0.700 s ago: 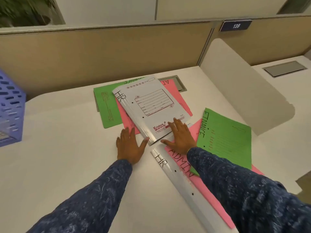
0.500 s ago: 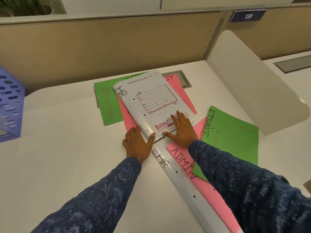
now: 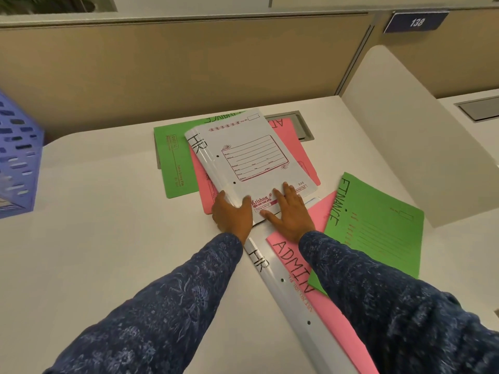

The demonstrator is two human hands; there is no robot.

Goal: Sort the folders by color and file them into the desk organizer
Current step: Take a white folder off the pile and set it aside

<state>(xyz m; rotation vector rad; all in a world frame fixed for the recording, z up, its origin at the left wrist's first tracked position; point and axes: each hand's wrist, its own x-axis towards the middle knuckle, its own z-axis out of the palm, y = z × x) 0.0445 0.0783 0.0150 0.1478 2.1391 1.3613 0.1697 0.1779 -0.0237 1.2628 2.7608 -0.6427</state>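
Both arms wear dark navy sleeves (image 3: pixel 167 300) with pale floral print.

Under the left grip (image 3: pixel 233 215) and right grip (image 3: pixel 291 215) we see a white folder (image 3: pixel 251 157) of glossy, smooth card, its spine catching light. Right of the right grip, the green folder (image 3: pixel 378 220) and pink folder (image 3: pixel 321 211) look matt paper. The bench (image 3: pixel 94 238) is smooth and matt. Far left of the left grip, the organizer (image 3: pixel 16 157) is perforated purple plastic.

Desk (image 3: pixel 102 252) | green folder (image 3: pixel 172 163), near white folder (image 3: pixel 291 298) (marked HR) | purple organizer (image 3: pixel 16 163) at left
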